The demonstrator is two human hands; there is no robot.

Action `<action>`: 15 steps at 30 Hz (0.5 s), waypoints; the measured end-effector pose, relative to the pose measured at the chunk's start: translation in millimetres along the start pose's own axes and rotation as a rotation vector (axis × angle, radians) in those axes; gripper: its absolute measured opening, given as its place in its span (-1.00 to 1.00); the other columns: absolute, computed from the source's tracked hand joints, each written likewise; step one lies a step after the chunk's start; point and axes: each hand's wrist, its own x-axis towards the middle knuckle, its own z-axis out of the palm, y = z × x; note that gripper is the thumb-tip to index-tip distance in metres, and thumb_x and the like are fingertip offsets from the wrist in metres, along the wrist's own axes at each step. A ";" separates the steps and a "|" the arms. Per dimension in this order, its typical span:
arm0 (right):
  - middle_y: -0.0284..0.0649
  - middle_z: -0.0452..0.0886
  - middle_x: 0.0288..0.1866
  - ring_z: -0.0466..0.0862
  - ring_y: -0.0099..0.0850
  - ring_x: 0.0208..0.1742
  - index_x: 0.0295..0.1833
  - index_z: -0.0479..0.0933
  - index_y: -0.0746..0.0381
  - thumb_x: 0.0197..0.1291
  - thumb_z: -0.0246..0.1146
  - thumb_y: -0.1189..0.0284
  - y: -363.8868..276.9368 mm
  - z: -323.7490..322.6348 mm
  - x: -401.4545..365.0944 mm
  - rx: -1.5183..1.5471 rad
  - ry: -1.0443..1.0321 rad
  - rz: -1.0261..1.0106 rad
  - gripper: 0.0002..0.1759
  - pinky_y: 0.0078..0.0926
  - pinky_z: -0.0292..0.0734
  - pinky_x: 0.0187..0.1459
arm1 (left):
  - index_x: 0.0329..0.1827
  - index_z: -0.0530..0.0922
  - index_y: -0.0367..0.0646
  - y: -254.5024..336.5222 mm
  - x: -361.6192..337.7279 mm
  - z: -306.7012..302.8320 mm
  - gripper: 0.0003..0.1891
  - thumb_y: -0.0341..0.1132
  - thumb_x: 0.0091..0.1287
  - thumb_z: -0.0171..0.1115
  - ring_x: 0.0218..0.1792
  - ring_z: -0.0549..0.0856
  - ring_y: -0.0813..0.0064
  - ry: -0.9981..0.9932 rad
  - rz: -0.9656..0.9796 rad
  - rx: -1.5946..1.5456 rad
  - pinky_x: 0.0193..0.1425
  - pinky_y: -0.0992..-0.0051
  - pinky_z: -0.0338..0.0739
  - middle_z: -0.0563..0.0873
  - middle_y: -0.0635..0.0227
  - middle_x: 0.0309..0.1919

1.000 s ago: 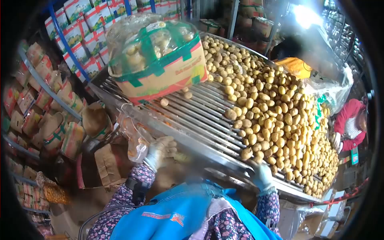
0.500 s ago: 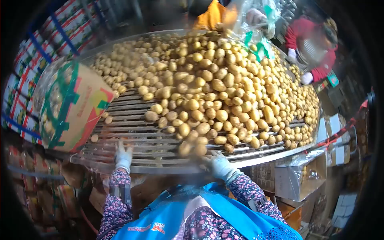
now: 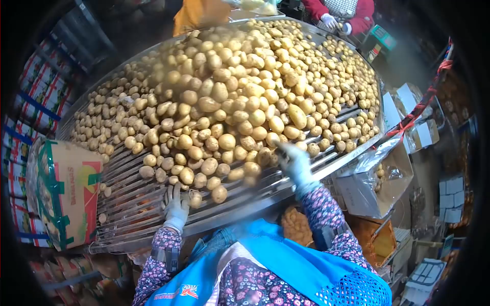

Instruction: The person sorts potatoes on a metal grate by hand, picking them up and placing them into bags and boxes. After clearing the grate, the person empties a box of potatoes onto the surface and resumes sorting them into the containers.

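A large heap of potatoes lies on a slatted metal sorting table. My left hand, in a pale glove, rests low over the slats with its fingers spread. Its fingertips are beside a few loose potatoes at the heap's near edge. Further right, my gloved right hand reaches over the table's front rim to the potatoes there. Its fingers look stretched out against them, though slightly blurred, and I see nothing gripped in it.
A taped cardboard box stands at the table's left end. Across the table a person in red sleeves has gloved hands together. An open box with plastic lining is at the right, near a red-wrapped bar. Below sits a potato sack.
The view has turned and shifted. My left hand has come closer to the potatoes, and my right hand has moved further in over the table. The far person's hands have come together.
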 end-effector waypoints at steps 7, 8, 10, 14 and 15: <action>-0.05 0.57 0.25 0.60 -0.08 0.19 0.51 0.22 -0.05 0.18 0.34 0.28 81.6 -10.7 106.7 -0.571 -0.044 0.294 -0.22 -0.12 0.51 0.19 | 0.54 0.23 0.08 2.1 5.3 -9.3 -0.32 -0.01 0.37 0.16 0.47 0.24 -0.11 -0.035 0.000 0.036 0.49 -0.05 0.15 0.25 0.05 0.51; -0.05 0.57 0.25 0.59 -0.07 0.22 0.49 0.26 -0.04 0.16 0.36 0.28 70.6 -7.7 108.6 -0.602 -0.025 0.317 -0.23 -0.13 0.51 0.21 | 0.54 0.23 0.08 0.1 6.3 -11.0 -0.32 -0.01 0.37 0.16 0.47 0.24 -0.11 -0.031 -0.001 0.043 0.49 -0.05 0.15 0.25 0.05 0.51; -0.05 0.57 0.27 0.59 -0.08 0.24 0.46 0.34 0.00 0.14 0.37 0.29 64.1 -6.2 111.4 -0.517 0.026 0.339 -0.27 -0.19 0.51 0.24 | 0.43 0.40 -0.06 -4.6 7.5 -13.0 -0.37 0.04 0.35 0.20 0.41 0.37 -0.06 0.029 0.088 0.014 0.47 0.08 0.25 0.44 -0.03 0.37; 0.05 0.62 0.06 0.66 -0.27 0.05 0.30 0.46 0.27 0.30 0.21 0.25 85.9 -7.9 91.8 0.489 0.249 0.381 -0.48 -0.34 0.57 0.05 | 0.03 0.68 -0.26 50.8 6.1 -75.5 -0.58 -0.07 0.35 0.27 0.05 0.72 0.20 0.048 0.006 -0.223 0.16 0.27 0.58 0.71 0.03 0.04; 0.01 0.64 -0.03 0.65 -0.36 -0.02 0.28 0.46 0.30 0.33 0.18 0.28 34.4 -23.3 76.8 0.848 0.206 0.499 -0.52 -0.40 0.58 -0.01 | 0.15 0.62 -0.24 58.9 10.2 -78.3 -0.57 -0.11 0.37 0.26 0.05 0.71 0.15 -0.020 0.005 -0.424 0.16 0.26 0.59 0.71 0.08 0.06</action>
